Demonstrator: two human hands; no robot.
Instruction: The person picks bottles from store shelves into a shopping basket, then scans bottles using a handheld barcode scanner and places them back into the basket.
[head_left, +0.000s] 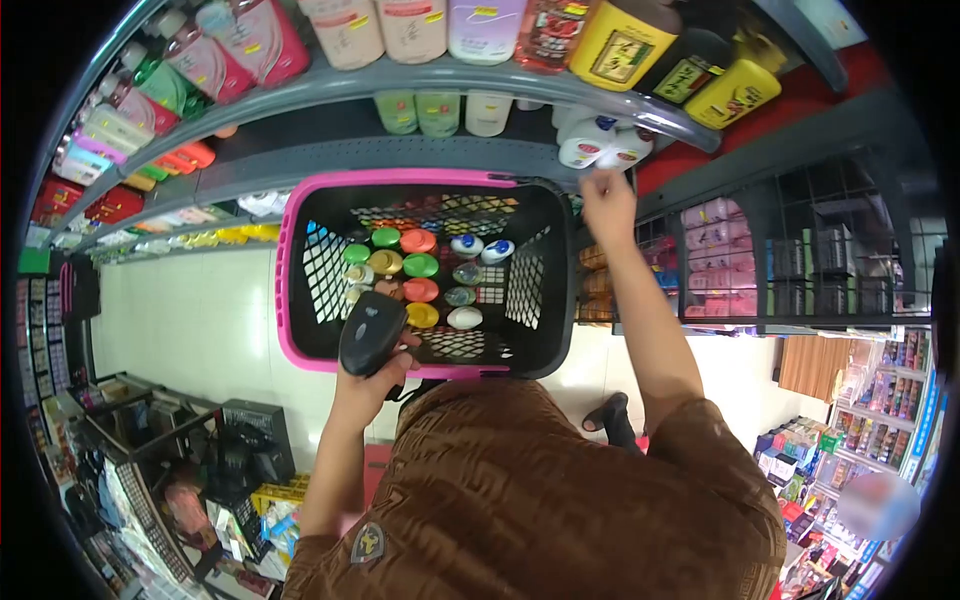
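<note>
The white bottles with blue caps [583, 151] stand on the lower shelf [330, 150], just beyond the far right corner of the black shopping basket [563, 300] with its pink rim. The right hand [608, 205] is right at them, fingers curled and bunched toward the near side of the bottles; the fingertips are small and partly hidden here, so I cannot tell whether they pinch a bottle or only hang beside it. The step in hand looks like handling these bottles at the shelf. As I judge it, the move calls for a firm hold on one bottle and care not to knock its close neighbour or the overhanging upper shelf [400, 88].

At the basket's near left side, the left hand [375, 385] is wrapped around a black barcode scanner [372, 335], which overlaps the near rim from this view.

Inside the basket, bottles stand in rows: green bottles [420, 265], orange bottles [420, 290] and a yellow bottle [422, 316] toward the left and middle, and two blue-and-white bottles [496, 252] farther right.

Above and beyond the basket, the upper shelf carries large yellow pump bottles [625, 45] and pink bottles [265, 40]. To the right of the basket stand pink packs [718, 258] in a wire rack; to its left lies pale tiled floor [180, 330].
</note>
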